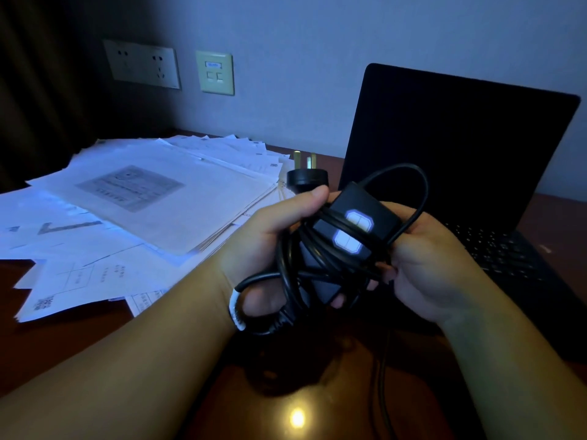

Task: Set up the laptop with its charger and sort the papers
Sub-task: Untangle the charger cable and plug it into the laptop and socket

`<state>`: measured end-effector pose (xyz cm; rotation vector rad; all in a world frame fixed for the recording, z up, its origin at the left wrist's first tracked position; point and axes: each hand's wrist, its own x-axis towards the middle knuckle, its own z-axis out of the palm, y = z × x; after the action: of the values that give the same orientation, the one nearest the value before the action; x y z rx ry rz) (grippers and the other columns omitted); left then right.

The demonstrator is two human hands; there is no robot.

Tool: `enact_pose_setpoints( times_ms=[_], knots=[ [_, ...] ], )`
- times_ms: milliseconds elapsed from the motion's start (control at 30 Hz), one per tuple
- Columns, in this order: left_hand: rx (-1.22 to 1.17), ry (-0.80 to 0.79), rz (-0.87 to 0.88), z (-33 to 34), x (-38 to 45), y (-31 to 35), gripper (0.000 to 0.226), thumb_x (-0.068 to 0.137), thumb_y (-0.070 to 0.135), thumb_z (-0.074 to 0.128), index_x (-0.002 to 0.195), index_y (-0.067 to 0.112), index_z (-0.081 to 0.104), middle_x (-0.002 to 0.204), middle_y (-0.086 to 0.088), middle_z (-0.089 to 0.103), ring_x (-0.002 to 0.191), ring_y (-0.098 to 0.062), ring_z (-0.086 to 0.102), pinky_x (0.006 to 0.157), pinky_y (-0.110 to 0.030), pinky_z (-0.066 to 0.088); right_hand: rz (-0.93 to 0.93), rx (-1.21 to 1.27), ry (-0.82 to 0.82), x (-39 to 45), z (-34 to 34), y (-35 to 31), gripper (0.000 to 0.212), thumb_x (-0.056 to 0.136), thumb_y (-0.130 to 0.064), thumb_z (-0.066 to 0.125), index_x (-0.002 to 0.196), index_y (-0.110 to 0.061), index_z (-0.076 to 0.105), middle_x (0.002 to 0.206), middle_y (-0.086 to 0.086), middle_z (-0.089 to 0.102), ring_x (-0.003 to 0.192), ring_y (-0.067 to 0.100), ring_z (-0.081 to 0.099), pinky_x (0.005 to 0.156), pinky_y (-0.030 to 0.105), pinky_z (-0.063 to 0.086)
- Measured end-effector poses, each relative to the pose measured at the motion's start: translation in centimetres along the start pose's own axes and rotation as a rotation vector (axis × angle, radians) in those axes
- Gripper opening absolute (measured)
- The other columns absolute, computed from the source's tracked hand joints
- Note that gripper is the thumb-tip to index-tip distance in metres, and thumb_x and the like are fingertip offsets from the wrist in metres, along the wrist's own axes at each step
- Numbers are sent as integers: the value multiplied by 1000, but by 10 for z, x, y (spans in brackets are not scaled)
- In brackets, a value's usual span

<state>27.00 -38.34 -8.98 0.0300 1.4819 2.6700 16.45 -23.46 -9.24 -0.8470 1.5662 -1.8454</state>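
I hold a black laptop charger (355, 223) above the desk, its cable (320, 271) wound round the power brick in loops. My left hand (276, 236) grips the bundle from the left, thumb on top. My right hand (428, 258) pinches the cable loops on the right side. The three-pin plug (306, 174) sticks up just behind my left thumb. A black laptop (457, 160) stands open at the right, screen dark. A loose, untidy spread of printed papers (136, 198) covers the left of the desk.
A double wall socket (143, 63) and a small switch panel (215, 73) sit on the wall behind the papers. The dark wooden desk (158, 344) shows a lamp reflection near me. One strand of cable (382, 385) hangs down toward the front edge.
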Motion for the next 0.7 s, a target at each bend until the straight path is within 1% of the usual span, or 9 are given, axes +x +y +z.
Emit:
enact_pose_setpoints(
  times_ms=[33,100,133,200,300,400,500,567,700],
  knots=[
    [12,-61,14,-2,-2,-1,40,86,46,62,113,21,76,96,-12,74,83,-35,72,65,-38,53,-18,-25,60,0,-1,-1,27,87,-3,65,113,0,72,79,4,72,55,23,59,44,25,34],
    [12,-43,-31,-5,-3,-6,35,84,50,64,102,26,82,92,-6,78,80,-28,76,75,-41,51,-67,-11,170,0,-6,-1,25,82,-13,68,105,-11,78,99,6,75,76,29,61,58,30,38],
    [6,-49,-55,-7,-2,-7,33,85,49,66,102,25,82,93,-5,78,81,-28,76,79,-43,50,-76,5,205,0,-8,-1,26,79,-18,69,103,-14,79,100,5,75,79,29,61,62,31,37],
    [35,-29,-75,-10,0,-9,33,87,48,66,103,24,83,95,-5,79,84,-28,77,81,-43,51,-69,16,262,0,-11,-3,29,79,-21,69,105,-14,78,89,2,76,69,19,64,55,23,40],
    [54,-21,-76,-10,2,-8,34,84,48,66,98,23,84,91,-5,80,81,-26,77,74,-40,55,-65,33,286,0,-12,-3,22,83,-18,67,101,-11,78,76,1,72,53,9,59,38,17,31],
    [2,53,-77,-11,4,-8,37,81,46,68,96,16,84,89,-10,79,79,-31,77,69,-39,58,-64,61,275,1,-13,-3,28,77,-22,69,101,-9,77,78,3,72,51,10,54,38,18,25],
    [-54,137,-39,-11,6,-10,32,79,41,72,93,14,83,88,-14,77,79,-37,76,62,-37,60,-37,121,304,3,-17,-3,16,89,-15,64,97,-12,77,83,1,72,48,8,45,40,18,24],
    [-101,195,-20,-10,6,-9,29,76,37,72,86,12,83,84,-14,77,74,-34,76,60,-36,60,-29,196,286,3,-21,-3,17,94,-21,58,96,-14,74,74,-2,63,48,7,40,41,18,25],
    [-143,296,4,-11,10,-7,26,71,34,74,81,11,81,76,-10,74,64,-26,73,58,-34,61,-60,239,255,1,-22,-5,19,87,-28,59,91,-14,71,71,-5,57,51,7,39,44,18,31]
  ],
)
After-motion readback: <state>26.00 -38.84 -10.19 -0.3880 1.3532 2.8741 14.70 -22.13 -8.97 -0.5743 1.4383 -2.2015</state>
